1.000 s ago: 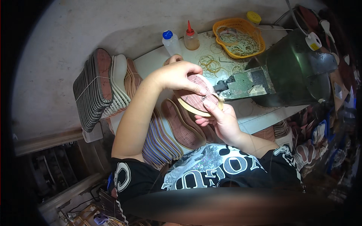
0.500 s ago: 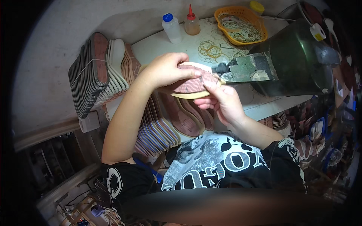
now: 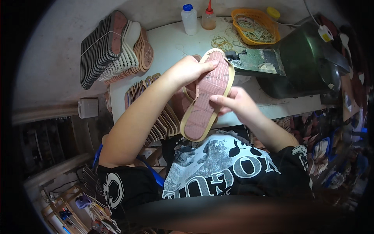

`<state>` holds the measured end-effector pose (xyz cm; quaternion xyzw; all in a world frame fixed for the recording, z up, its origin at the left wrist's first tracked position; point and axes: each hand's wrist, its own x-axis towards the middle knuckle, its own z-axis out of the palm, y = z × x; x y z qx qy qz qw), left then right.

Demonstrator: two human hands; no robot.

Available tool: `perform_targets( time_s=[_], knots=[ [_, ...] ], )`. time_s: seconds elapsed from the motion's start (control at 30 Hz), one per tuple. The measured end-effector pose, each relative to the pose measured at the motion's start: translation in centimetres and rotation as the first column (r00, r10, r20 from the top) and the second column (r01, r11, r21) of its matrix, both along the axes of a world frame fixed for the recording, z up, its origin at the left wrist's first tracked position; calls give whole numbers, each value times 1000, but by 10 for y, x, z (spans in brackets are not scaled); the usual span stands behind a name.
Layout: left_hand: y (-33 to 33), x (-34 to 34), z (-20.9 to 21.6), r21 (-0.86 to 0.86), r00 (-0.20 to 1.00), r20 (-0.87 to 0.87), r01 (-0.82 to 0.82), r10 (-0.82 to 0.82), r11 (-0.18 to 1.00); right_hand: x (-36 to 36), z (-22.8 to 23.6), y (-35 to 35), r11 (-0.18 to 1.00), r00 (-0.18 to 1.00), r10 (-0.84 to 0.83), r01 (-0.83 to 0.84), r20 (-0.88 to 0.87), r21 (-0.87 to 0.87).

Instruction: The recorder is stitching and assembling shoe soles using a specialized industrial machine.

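A reddish-brown insole (image 3: 205,93) with a pale yellow border is held in front of me, its wide end up and its heel end down towards my shirt. My left hand (image 3: 193,70) grips the upper part, thumb on the printed face and fingers hidden behind. On the right edge, near the middle, my right hand (image 3: 238,102) pinches it, thumb on top and fingers underneath. The rim along the wide end looks notched. Just beyond that end is the dark tip of a green machine arm (image 3: 255,60). Another insole (image 3: 180,102) lies partly hidden behind the held one.
Rows of insoles (image 3: 159,121) stand on the white table (image 3: 165,43), with tied stacks (image 3: 102,50) at the back left. A blue-capped bottle (image 3: 189,21), a red-tipped bottle (image 3: 209,19) and an orange basket (image 3: 255,27) of rubber bands are behind. The machine's dark green body (image 3: 304,58) fills the right.
The insole has turned from lying sideways at the machine's tip to pointing its heel down towards me, and has come nearer. Both hands still hold it. The view has shifted.
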<state>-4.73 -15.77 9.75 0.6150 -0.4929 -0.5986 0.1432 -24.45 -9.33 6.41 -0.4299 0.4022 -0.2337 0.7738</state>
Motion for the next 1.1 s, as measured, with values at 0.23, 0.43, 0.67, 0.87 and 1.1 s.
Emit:
perform_targets(
  time_s=[0.23, 0.43, 0.67, 0.87, 1.1],
  knots=[
    [15, 3, 8, 27, 987, -111, 116, -113, 993, -15, -14, -14, 978, 984, -173, 176, 33, -114],
    [8, 3, -21, -112, 974, -179, -159, 138, 981, -7, -10, -32, 969, 968, -226, 235, 113, -73],
    [-4, 6, -41, -211, 946, -251, -259, 204, 943, -28, -7, 26, 981, 990, 139, -140, 19, 135],
    [-25, 7, -21, -217, 978, -67, -206, 196, 954, -6, -17, 34, 981, 976, -145, 120, 164, 153],
    [-68, 27, -13, -183, 993, 91, -55, 72, 982, 23, -2, 13, 879, 851, -471, 429, 233, 210]
  ],
)
